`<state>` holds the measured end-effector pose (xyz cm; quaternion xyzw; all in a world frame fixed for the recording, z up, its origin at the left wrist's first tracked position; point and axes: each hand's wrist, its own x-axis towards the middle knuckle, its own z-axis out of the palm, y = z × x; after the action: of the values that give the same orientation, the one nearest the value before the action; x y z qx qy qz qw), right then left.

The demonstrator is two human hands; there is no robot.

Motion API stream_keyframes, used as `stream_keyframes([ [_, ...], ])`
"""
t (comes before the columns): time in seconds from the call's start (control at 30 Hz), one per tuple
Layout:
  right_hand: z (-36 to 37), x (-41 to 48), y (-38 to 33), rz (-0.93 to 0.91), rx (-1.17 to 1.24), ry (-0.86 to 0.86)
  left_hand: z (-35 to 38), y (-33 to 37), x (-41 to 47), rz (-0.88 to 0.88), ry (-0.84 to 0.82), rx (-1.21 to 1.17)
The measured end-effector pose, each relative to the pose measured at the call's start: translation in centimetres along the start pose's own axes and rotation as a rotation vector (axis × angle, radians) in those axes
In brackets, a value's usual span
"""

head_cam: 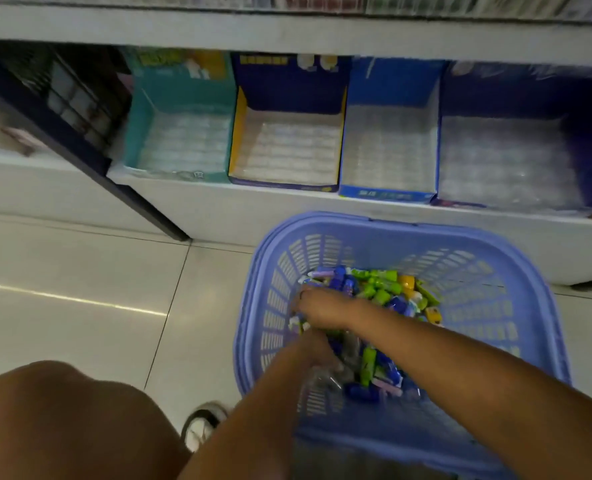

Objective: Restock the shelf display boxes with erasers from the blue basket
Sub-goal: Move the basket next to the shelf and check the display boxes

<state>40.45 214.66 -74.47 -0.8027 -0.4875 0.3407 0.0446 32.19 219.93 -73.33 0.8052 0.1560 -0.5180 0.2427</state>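
Observation:
A blue plastic basket (516, 306) stands on the floor below the shelf, holding a pile of green, blue, yellow and pink wrapped erasers (381, 292). My right hand (322, 306) reaches across to the pile's left side, its fingers curled down onto erasers. My left hand (317, 351) is just below it, blurred, buried among erasers and clear wrappers. On the low shelf stand four open display boxes: teal (138, 133), yellow-sided navy (239, 133), blue (388, 195) and dark navy (589, 140). Each shows only a pale, low layer at its bottom.
The upper shelf's edge (287, 29) overhangs the boxes. A dark shelf upright (80, 150) slants down at the left, with other stock behind it. My bare knee (62, 420) and a shoe (203, 427) are at the lower left on the tiled floor (80, 271).

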Motion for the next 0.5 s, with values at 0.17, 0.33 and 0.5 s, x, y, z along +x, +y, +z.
stream_keyframes([
  [0.17, 1.1, 1.7, -1.8, -0.036, -0.133, -0.344, 1.2, -0.5, -0.6, 0.107, -0.145, 0.26],
  [0.33, 2.5, 1.1, -0.6, -0.037, -0.423, -0.32, 0.9, -1.3, 0.5, 0.111, -0.196, 0.201],
  [0.5, 2.4, 0.0, 1.2, -0.017, -0.495, -0.223, 1.0, -1.3, 0.6, 0.149, -0.213, 0.38],
])
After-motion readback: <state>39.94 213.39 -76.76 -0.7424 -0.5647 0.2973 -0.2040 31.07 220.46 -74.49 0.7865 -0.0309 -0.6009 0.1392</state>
